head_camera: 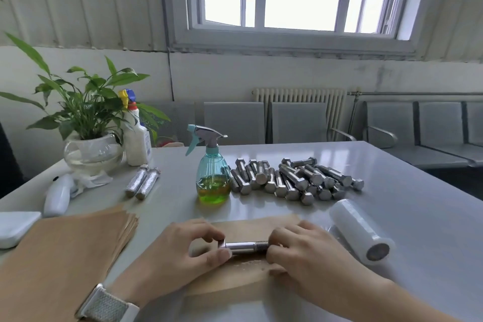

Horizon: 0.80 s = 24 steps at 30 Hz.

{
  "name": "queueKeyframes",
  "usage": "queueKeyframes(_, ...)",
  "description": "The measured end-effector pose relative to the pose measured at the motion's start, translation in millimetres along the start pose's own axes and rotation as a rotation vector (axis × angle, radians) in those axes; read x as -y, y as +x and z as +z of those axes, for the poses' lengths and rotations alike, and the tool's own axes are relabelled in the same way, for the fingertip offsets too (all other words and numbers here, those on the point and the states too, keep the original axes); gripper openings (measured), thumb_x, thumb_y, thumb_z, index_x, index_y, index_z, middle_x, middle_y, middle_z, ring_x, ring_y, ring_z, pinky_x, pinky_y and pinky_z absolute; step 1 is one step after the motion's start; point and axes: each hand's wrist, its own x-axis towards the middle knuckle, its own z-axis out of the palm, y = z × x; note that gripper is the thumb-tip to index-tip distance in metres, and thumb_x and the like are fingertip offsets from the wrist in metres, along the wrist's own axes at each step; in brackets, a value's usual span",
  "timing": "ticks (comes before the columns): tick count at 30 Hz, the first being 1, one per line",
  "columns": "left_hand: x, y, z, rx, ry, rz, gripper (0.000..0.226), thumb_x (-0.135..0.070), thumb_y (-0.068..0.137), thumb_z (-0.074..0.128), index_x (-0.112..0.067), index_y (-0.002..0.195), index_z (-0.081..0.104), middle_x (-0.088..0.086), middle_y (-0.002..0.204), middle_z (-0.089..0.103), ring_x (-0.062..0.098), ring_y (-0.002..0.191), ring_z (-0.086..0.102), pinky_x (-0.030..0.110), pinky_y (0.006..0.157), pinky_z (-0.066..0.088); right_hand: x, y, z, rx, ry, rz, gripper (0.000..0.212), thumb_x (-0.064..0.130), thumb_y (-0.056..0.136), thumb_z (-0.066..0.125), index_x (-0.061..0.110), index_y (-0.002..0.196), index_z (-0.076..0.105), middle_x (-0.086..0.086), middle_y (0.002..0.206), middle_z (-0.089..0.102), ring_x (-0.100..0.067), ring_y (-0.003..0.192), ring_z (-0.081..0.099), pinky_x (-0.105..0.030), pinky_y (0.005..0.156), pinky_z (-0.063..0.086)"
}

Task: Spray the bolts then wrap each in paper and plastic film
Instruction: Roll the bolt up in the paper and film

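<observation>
A bolt [245, 246] lies on a sheet of brown paper [251, 227], its head pinched by the left hand [183, 256] and its threaded end by the right hand [300, 251], apparently the paper-wrapping step, next calling for rolling paper snugly around it.
</observation>
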Motion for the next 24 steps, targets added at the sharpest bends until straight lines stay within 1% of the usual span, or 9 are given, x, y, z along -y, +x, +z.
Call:
queueKeyframes(5,-2,2,-3,0.055,0.104,-0.035,0.071,-0.094,0.058,0.051,-0.041,0.103,0.069,-0.031,0.102,0.062,-0.004,0.101,0.058,0.027,0.095,0.042,-4,17,6,0.016,0.191,0.112,0.008,0.032,0.092,0.053,0.028,0.095,0.059,0.007,0.096,0.064,-0.021,0.091,0.061,-0.030,0.074,0.032)
queueKeyframes(8,-4,2,-3,0.073,0.199,-0.058,0.077,-0.099,0.048,0.049,-0.047,0.103,0.064,-0.039,0.105,0.057,-0.010,0.102,0.051,0.017,0.094,0.033,-11,29,7,-0.045,0.227,0.214,0.015,0.038,0.096,0.050,0.028,0.099,0.059,0.004,0.097,0.068,-0.020,0.092,0.059,-0.030,0.079,0.030)
queueKeyframes(11,-7,5,2,0.031,0.289,-0.062,0.077,-0.096,0.048,0.049,-0.044,0.102,0.062,-0.037,0.093,0.057,-0.019,0.097,0.043,0.009,0.089,0.028,-17,39,12,-0.020,0.238,0.248,0.016,0.037,0.096,0.052,0.028,0.102,0.063,0.004,0.099,0.072,-0.020,0.092,0.061,-0.030,0.087,0.031)
queueKeyframes(13,-10,8,9,-0.033,0.373,-0.067,0.068,-0.091,0.053,0.046,-0.040,0.095,0.059,-0.033,0.086,0.055,-0.017,0.086,0.043,0.009,0.085,0.027,-18,42,15,-0.013,0.242,0.255,0.014,0.035,0.096,0.052,0.028,0.101,0.063,0.005,0.100,0.072,-0.019,0.093,0.061,-0.031,0.090,0.030)
queueKeyframes(16,-13,13,20,-0.164,0.490,-0.052,0.055,-0.082,0.064,0.039,-0.032,0.080,0.055,-0.020,0.079,0.061,-0.001,0.071,0.048,0.018,0.081,0.032,-18,45,18,-0.021,0.267,0.298,0.014,0.036,0.095,0.054,0.028,0.100,0.064,0.004,0.100,0.072,-0.019,0.092,0.061,-0.032,0.087,0.027)
queueKeyframes(18,-13,16,27,-0.235,0.528,-0.027,0.043,-0.071,0.068,0.043,-0.029,0.069,0.050,-0.016,0.070,0.060,0.005,0.063,0.049,0.028,0.076,0.039,-17,44,23,-0.033,0.263,0.320,0.015,0.039,0.094,0.054,0.029,0.099,0.064,0.006,0.101,0.071,-0.017,0.095,0.061,-0.033,0.084,0.025)
queueKeyframes(20,-15,18,30,-0.304,0.537,-0.016,0.032,-0.060,0.068,0.049,-0.029,0.061,0.046,-0.015,0.060,0.055,0.006,0.053,0.047,0.029,0.066,0.042,-15,42,26,-0.072,0.264,0.320,0.016,0.043,0.093,0.055,0.031,0.102,0.062,0.009,0.105,0.069,-0.014,0.101,0.059,-0.033,0.086,0.026)
queueKeyframes(22,-17,19,33,-0.325,0.553,-0.035,0.028,-0.055,0.066,0.051,-0.030,0.058,0.043,-0.015,0.056,0.052,0.006,0.049,0.044,0.029,0.061,0.042,-12,40,27,-0.157,0.252,0.323,0.025,0.045,0.087,0.063,0.032,0.108,0.059,0.012,0.110,0.064,-0.014,0.107,0.056,-0.034,0.091,0.029)
queueKeyframes(24,-18,21,37,-0.323,0.575,-0.062,0.027,-0.054,0.065,0.051,-0.031,0.058,0.041,-0.015,0.055,0.050,0.007,0.048,0.044,0.029,0.060,0.042,-11,36,26,-0.262,0.213,0.331,0.042,0.044,0.071,0.081,0.027,0.104,0.062,0.009,0.105,0.063,-0.018,0.099,0.060,-0.036,0.088,0.038)
